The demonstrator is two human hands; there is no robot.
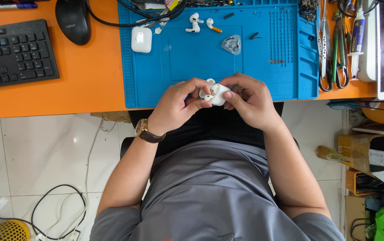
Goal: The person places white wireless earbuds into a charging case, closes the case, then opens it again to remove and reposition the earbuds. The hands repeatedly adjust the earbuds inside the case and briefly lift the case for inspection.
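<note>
Fingers of our left hand [181,100] and right hand [248,98] clasp the small white plastic earbud case [214,93], seemingly light and slippery; safest held by its sides, six o'clock of the blue silicone mat [192,58].

Glossy white plastic earbud case [214,93] w/ smooth shell; matt blue rubbery work mat [210,58], ribbed at edges; smooth orange desk [89,76]; matt black plastic keyboard [15,53]; brown leather-look watch strap [149,136], metal case.

You see a white earbud case [214,94], a blue mat [263,76], an orange bench [89,80] and a black keyboard [15,53].
</note>
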